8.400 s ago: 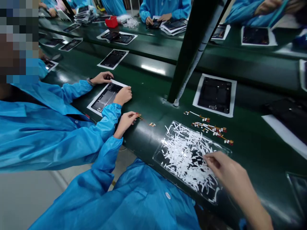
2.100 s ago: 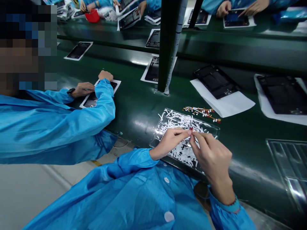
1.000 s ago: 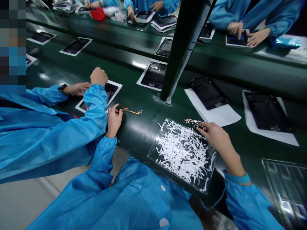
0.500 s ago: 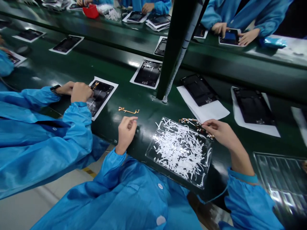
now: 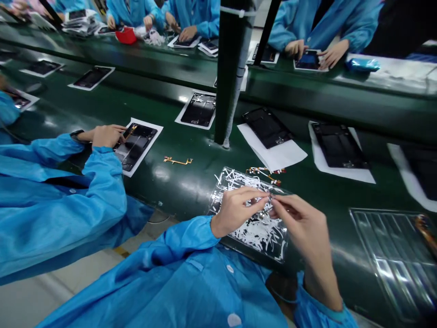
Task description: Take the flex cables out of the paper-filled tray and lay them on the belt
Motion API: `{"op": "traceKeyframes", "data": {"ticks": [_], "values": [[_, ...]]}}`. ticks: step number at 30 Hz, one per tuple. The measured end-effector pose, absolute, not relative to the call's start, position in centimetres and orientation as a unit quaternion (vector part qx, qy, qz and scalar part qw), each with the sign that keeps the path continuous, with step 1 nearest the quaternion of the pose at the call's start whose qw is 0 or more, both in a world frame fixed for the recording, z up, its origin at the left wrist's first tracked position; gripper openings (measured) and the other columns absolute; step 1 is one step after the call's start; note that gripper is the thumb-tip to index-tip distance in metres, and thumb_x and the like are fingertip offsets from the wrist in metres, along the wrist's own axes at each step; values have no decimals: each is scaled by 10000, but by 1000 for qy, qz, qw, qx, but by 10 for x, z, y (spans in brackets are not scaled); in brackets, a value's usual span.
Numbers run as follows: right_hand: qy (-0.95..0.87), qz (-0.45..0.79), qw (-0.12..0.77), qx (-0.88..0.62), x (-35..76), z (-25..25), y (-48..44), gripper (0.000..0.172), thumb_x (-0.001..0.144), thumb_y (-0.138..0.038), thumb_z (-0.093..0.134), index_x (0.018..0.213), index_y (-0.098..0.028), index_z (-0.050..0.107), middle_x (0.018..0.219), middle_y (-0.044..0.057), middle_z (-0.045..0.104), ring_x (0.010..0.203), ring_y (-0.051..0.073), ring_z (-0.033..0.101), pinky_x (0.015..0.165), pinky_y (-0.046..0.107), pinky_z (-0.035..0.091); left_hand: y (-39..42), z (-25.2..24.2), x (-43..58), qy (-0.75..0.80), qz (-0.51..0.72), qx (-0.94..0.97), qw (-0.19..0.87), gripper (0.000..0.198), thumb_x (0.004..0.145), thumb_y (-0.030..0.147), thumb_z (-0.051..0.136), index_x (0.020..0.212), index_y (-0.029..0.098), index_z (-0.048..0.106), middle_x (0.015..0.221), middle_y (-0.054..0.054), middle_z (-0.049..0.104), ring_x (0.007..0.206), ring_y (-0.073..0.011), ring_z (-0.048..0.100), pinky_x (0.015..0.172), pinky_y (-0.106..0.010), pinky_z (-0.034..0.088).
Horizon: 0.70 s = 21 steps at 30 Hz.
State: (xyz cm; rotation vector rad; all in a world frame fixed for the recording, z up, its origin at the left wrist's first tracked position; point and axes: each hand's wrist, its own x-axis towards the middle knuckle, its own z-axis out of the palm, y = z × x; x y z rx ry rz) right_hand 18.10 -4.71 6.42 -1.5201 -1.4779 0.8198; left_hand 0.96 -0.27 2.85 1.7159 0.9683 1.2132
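Observation:
Over a clear plastic tray [image 5: 282,258] heaped with thin white strips [image 5: 259,237], my two hands meet fingertip to fingertip. My left hand [image 5: 239,209] pinches one end of a small flex cable, and my right hand [image 5: 302,221] pinches it from the other side; the fingers hide most of the piece. Behind the tray lies a small pile of orange flex cables [image 5: 266,172] with white bits on them. A single flex cable [image 5: 178,161] rests apart on the green bench, to the left of the tray.
Black tablet housings on white sheets [image 5: 268,127] lie along the green bench [image 5: 191,196]. A post [image 5: 227,91] rises beyond the tray. At right stands a ribbed clear tray [image 5: 385,255]. A co-worker's hands [image 5: 105,135] work on a housing at left; other people sit across the bench.
My right hand has come from the flex cable pile to above the tray. My left hand has moved right to meet it, and both now pinch a small piece. The view has shifted slightly.

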Motion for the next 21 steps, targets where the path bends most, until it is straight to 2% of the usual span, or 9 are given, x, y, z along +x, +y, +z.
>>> {"op": "traceKeyframes", "data": {"ticks": [4,6,9,14,18,21], "values": [[-620,320,430,-573,170,65,-54,183,982,-285,601,1037,-177,738,949,78,723,732,157,677,659,281,547,-5,29,4,393,479,685,383,160,924,300,695,1001,209,801,977,-67,799,872,-183,740,721,-281,591],[-630,287,416,-590,163,67,-56,175,983,-268,597,1014,-181,746,942,70,737,830,169,684,778,298,545,-7,30,-1,423,458,689,368,164,912,315,686,952,207,802,988,-65,799,852,-193,735,647,-268,562],[-654,251,375,-608,157,62,-51,152,982,-251,613,998,-195,754,961,43,747,936,156,674,875,269,507,-2,22,-6,455,425,709,332,203,898,370,673,964,215,787,1009,-37,789,845,-195,713,700,-278,552],[-659,227,340,-631,153,49,-45,211,1011,-301,576,1031,-169,740,977,50,726,951,148,641,887,239,465,10,10,-6,473,393,727,306,336,855,496,649,968,203,770,936,-18,765,585,-128,584,607,-260,494],[-629,242,342,-655,154,49,-52,169,991,-283,591,1013,-187,728,947,27,714,879,140,627,829,236,456,16,8,-9,510,331,726,322,372,783,541,623,928,228,761,842,0,749,563,-139,602,577,-256,495],[-596,254,349,-677,161,49,-55,136,959,-258,616,1001,-190,726,917,7,717,798,124,618,752,222,440,27,1,-14,517,264,737,347,312,714,473,628,896,251,751,793,9,746,554,-159,640,528,-250,502]]}}
